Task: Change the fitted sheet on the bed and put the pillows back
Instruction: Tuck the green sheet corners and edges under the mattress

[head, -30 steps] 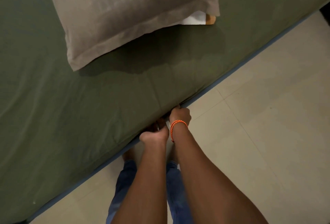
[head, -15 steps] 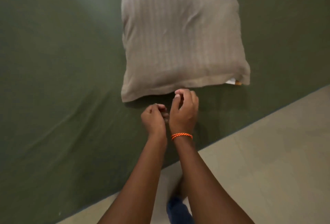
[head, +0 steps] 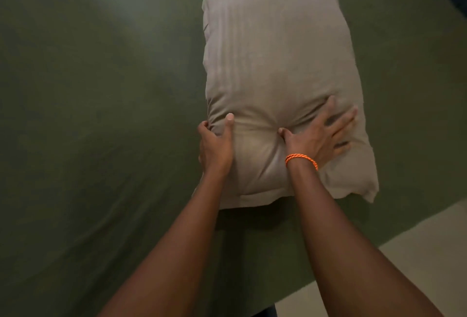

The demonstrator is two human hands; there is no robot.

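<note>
Bedroom in home — bed [head: 101, 139] under dark green fitted sheet [head: 75, 190], taupe pillow [head: 278, 64] lying on top (faint woven stripes), pale tiled floor [head: 417, 253] alongside.

Two bare arms come up from the bottom of the pic, no sleeves. Right wrist, mid-right of the pic, has a thin orange twisted cord bracelet [head: 301, 160] w/ lighter flecks. No rings or watch. Short nails on the fingers [head: 230, 117].
</note>
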